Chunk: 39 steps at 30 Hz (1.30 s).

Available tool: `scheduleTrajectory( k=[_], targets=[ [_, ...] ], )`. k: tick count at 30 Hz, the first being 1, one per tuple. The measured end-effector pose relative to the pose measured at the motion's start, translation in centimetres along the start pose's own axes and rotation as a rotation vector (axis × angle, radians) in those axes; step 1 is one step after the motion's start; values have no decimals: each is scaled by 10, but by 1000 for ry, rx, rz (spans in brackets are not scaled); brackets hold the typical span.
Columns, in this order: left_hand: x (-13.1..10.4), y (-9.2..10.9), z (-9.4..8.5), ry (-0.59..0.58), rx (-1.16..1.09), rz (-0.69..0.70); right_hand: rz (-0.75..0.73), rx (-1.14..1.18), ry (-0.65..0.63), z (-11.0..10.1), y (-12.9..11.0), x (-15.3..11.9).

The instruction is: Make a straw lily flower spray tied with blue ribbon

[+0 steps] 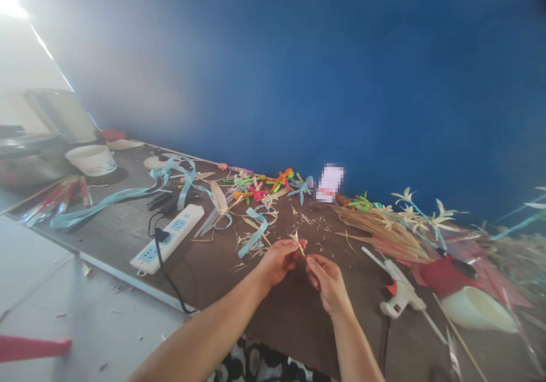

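Near the middle of the table, my left hand [281, 261] pinches a small pale husk-like piece [297, 237], its pointed tip rising above the fingers. Close beside it, my right hand [326, 279] has thumb and fingers pressed together at the lower end of the same piece. The fingertips hide most of that end. Pale scraps [311, 220] lie scattered just beyond both hands. A light blue ribbon piece [255, 233] rests left of them among more shavings. To the right lies a white glue gun [403, 291] with an orange-red trigger.
A white power strip [173, 237] with a black plug stands at left, below a long blue ribbon [106, 203]. Colourful twisted figures [256, 190] line the blue partition. At right are dried husk strips [384, 228], pale flowers [441, 218], a cream cup [478, 308] and scissors [453, 356].
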<state>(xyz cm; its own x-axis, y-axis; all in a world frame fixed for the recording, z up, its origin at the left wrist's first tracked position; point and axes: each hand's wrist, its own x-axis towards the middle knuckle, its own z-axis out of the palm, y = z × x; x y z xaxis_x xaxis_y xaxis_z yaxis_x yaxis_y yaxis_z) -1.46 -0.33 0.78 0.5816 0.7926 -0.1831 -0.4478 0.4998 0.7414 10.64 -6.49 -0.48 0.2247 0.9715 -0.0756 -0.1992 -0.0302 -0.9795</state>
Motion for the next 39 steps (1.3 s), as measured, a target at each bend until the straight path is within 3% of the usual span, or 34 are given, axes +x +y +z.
scheduleTrajectory(
  k=[5,16,18,22,26,28,31,35,39],
  targets=[
    [0,-3,5,-19,136,-13,17,8,-3,-1,1,1],
    [1,-3,4,36,109,-1,30,-1,15,2,3,2],
    [4,-4,1,61,100,4,32,-14,73,0,-1,2],
    [8,-3,-4,122,1,41,-108,120,337,-18,-17,1],
    [9,-3,-5,119,-8,43,-174,163,380,-42,-33,-3],
    [7,-4,-2,94,99,69,-127,56,364,-44,-34,-2],
    [2,-3,6,81,411,248,-92,-99,339,-32,-28,6],
    [-9,3,15,60,832,524,-189,-138,393,-10,-15,17],
    [-16,7,19,38,963,598,-272,-249,380,-1,-3,19]
  ],
)
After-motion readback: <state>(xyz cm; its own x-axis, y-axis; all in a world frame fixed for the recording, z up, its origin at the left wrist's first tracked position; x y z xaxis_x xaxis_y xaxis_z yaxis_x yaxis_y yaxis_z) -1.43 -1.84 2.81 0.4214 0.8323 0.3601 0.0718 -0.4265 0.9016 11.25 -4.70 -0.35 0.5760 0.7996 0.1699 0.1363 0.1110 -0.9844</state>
